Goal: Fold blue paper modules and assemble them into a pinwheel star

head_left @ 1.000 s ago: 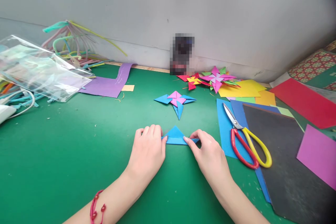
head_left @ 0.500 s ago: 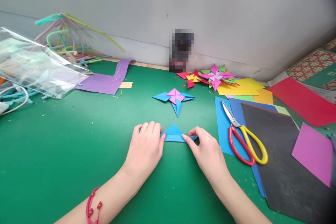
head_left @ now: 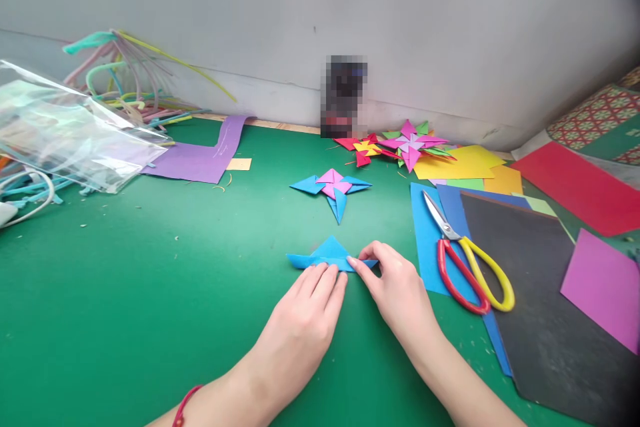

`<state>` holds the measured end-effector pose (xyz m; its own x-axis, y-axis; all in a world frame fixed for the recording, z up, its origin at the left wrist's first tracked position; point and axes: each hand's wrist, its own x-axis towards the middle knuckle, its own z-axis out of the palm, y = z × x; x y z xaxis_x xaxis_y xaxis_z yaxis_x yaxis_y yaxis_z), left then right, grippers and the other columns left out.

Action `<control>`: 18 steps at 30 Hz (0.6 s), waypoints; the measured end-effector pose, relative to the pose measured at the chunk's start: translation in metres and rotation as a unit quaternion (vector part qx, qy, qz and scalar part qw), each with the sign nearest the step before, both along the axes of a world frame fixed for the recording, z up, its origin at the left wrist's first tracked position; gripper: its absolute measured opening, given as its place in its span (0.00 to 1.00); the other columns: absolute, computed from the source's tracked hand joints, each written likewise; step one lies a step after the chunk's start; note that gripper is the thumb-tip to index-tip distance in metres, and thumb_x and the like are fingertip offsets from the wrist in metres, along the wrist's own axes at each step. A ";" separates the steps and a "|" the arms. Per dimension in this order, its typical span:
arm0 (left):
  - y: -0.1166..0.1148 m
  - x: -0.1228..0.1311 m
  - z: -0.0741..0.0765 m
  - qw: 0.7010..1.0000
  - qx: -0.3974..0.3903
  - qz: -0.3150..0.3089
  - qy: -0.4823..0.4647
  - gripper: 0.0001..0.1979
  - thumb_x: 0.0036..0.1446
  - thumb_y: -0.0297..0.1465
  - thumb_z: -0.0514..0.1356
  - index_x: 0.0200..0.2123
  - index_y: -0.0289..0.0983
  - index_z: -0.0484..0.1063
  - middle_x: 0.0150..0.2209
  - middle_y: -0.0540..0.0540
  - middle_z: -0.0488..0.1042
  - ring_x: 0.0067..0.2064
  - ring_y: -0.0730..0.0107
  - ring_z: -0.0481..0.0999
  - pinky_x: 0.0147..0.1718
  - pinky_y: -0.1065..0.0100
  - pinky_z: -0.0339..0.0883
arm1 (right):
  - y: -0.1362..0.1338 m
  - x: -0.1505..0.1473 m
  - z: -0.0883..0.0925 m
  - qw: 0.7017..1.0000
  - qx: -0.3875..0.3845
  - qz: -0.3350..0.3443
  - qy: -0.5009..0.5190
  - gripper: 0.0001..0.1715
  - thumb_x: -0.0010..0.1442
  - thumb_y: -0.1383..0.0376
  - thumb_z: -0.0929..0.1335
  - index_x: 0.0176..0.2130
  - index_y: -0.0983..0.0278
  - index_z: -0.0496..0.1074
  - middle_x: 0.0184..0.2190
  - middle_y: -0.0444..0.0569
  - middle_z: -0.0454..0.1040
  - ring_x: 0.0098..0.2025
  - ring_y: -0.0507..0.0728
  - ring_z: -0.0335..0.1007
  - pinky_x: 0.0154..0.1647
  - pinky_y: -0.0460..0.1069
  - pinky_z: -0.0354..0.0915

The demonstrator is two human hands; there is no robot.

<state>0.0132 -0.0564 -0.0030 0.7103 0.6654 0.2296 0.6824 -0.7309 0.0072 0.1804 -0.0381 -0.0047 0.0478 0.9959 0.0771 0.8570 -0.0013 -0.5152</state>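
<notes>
A small folded piece of blue paper [head_left: 332, 250] lies on the green table in front of me, a triangle pointing away from me above a folded strip. My left hand [head_left: 305, 320] rests its outstretched fingers on the strip's near edge. With thumb and fingers, my right hand [head_left: 397, 287] pinches the paper's right end. Just beyond lies a folded paper star [head_left: 334, 184] with a pink middle and blue points; three points show.
Scissors [head_left: 463, 260] with red and yellow handles lie on blue sheets and a black board [head_left: 545, 307] at right. Folded paper stars [head_left: 407, 143] and coloured sheets sit at the back. Pipe cleaners [head_left: 135, 80], a clear plastic bag [head_left: 75, 127] and purple paper [head_left: 193, 160] are at left.
My left hand has left the paper's left end and moved right and nearer, onto the lower edge, fingers now extended. My right hand keeps its pinch.
</notes>
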 end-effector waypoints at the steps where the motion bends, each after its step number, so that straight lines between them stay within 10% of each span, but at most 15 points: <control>1: -0.001 0.000 -0.001 1.000 0.002 0.001 0.003 0.19 0.55 0.22 0.47 0.51 0.28 0.61 0.50 0.37 0.66 0.52 0.57 0.64 0.51 0.58 0.60 | 0.000 0.000 0.000 1.000 -0.001 0.000 0.001 0.10 0.57 0.58 0.64 0.28 0.61 0.64 0.27 0.44 0.69 0.31 0.55 0.66 0.29 0.46 0.59; 18: 0.001 0.008 0.000 0.999 0.018 0.041 0.027 0.18 0.59 0.29 0.47 0.50 0.26 0.63 0.44 0.38 0.70 0.48 0.56 0.67 0.50 0.54 0.59 | 0.000 0.000 0.000 1.000 -0.002 -0.012 0.011 0.10 0.56 0.58 0.63 0.28 0.61 0.64 0.26 0.44 0.70 0.29 0.54 0.66 0.27 0.46 0.59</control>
<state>0.0210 -0.0557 -0.0033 0.6654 0.7144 0.2165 0.7390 -0.6713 -0.0565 0.1800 -0.0379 -0.0047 0.0742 0.9947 0.0716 0.8456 -0.0247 -0.5332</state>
